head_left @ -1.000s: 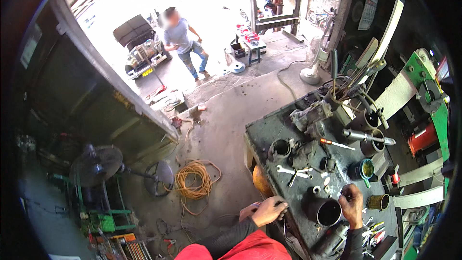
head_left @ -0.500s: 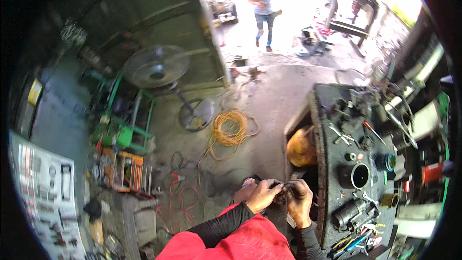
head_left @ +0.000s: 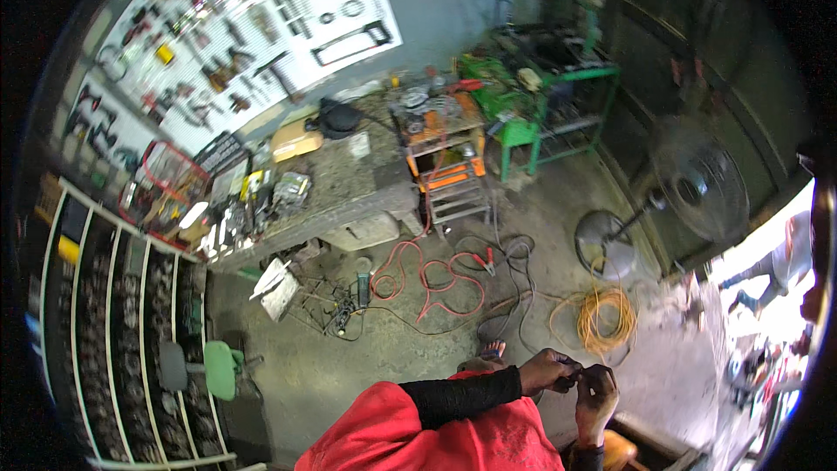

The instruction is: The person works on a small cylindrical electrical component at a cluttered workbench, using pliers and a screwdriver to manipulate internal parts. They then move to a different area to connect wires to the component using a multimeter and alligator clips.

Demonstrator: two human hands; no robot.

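Note:
Held close together in front of my red shirt (head_left: 462, 432), both hands are over the concrete floor. My left hand (head_left: 546, 372) reaches in from the left in a black sleeve (head_left: 466, 397), its fingers pinched together. Beside it, almost touching, my right hand (head_left: 597, 397) has its fingers curled in a pinch as well. Something small and dark seems to be between the fingertips, too small to name. A coil of orange hose or cable (head_left: 605, 321) lies on the floor just beyond the hands.
Red and black cables (head_left: 453, 283) trail over the floor. A workbench (head_left: 349, 187) stands below a tool board (head_left: 253, 30), near an orange tool cart (head_left: 449, 157) and green stand (head_left: 567, 113). Right is a pedestal fan (head_left: 697, 179); left, shelving (head_left: 131, 340) and a green chair (head_left: 222, 371).
My view has swung left, from the dark bench with parts and the doorway to the tool board and workbench. Both hands stay close together in a pinch. The walking person is now at the right edge.

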